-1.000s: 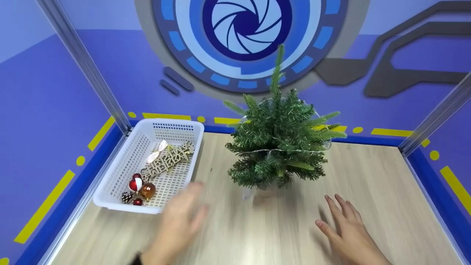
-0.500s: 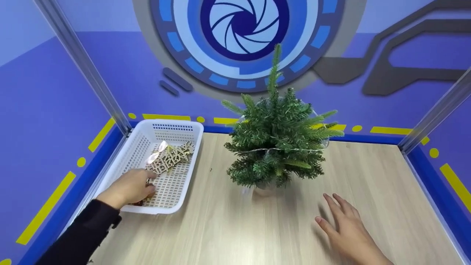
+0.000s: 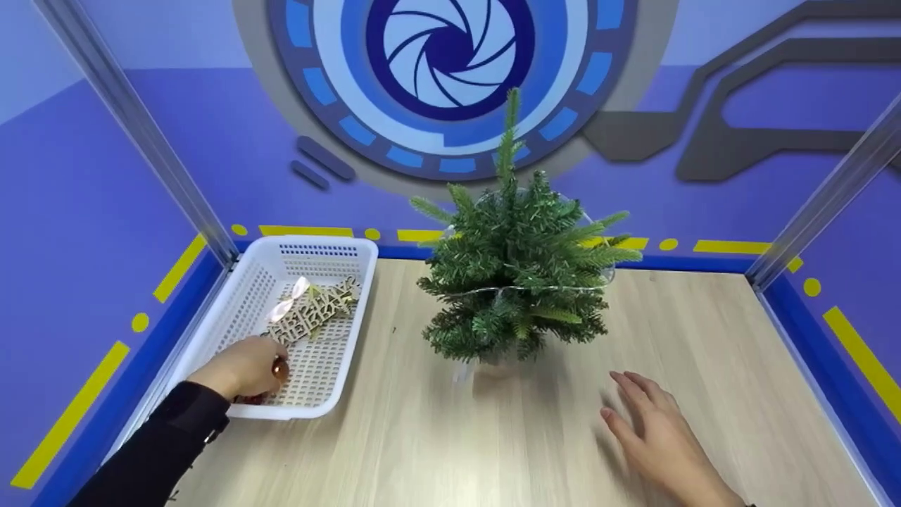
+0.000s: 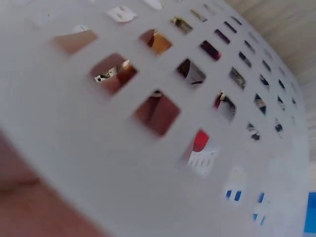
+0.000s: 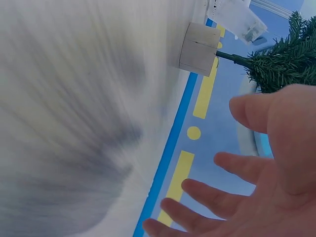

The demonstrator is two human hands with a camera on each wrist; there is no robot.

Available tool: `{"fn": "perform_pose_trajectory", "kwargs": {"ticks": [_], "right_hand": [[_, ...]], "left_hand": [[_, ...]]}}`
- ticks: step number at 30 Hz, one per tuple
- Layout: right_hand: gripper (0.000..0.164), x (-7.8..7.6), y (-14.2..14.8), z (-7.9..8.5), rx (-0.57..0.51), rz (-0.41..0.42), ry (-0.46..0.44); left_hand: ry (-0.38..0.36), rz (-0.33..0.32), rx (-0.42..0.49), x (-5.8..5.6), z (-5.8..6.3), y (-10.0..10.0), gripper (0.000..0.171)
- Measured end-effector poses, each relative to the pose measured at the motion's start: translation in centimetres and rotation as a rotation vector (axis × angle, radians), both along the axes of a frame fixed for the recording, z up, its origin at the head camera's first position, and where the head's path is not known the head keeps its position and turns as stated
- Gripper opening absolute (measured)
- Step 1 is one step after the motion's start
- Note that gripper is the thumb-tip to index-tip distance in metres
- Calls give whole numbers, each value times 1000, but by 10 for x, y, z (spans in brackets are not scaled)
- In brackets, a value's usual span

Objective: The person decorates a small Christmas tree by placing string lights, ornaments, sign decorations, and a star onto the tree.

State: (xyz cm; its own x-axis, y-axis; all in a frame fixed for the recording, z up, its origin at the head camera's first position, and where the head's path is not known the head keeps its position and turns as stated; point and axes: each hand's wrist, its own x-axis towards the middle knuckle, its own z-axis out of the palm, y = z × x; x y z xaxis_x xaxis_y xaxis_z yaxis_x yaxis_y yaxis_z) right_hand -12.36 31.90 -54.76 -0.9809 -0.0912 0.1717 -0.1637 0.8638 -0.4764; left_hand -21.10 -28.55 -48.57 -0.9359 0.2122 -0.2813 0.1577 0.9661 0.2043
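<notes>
My left hand [image 3: 243, 366] reaches into the near left part of a white basket [image 3: 369, 310], its fingers curled round an amber Christmas ball [image 3: 279, 370], partly hidden by the hand. Below the hand, a bit of red ornament [image 3: 251, 399] shows. Gold lettered ornaments [image 3: 310, 322] and a pale pink bow [image 3: 287, 299] lie farther back in the basket. Through the holes of the basket wall [image 4: 84, 158] the left wrist view catches fingers and ornaments. My right hand [image 3: 651, 429] is held over the table, fingers spread and holding nothing, right of a small artificial Christmas tree [image 3: 517, 282].
The tree stands on a light base [image 5: 200, 49] on the wooden table [image 3: 422, 436], with a thin clear string of lights [image 3: 535, 288] round its branches. Blue printed panels [image 3: 197, 141] and metal posts [image 3: 134, 134] enclose the table at the back and sides.
My left hand has moved left into the basket and curled its fingers round the amber Christmas ball. The head view has shifted slightly. My right hand stays almost in place.
</notes>
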Motion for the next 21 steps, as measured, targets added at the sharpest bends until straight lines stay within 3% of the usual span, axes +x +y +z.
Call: {"fn": "perform_pose_trajectory", "kwargs": {"ticks": [3,5,11,17,21], "right_hand": [[52,-1,-1,-1,-27,8,89],[49,-1,-2,-1,-30,13,124],[37,0,-4,6,-30,22,179],[22,3,-9,21,-100,7,168],[20,7,-16,34,-177,18,123]], "left_hand": [[81,32,35,1,-1,0,18],[137,57,75,2,1,2,25],[298,69,200,10,19,18,35],[409,91,411,32,48,50,40],[451,68,578,48,58,75,42]]}}
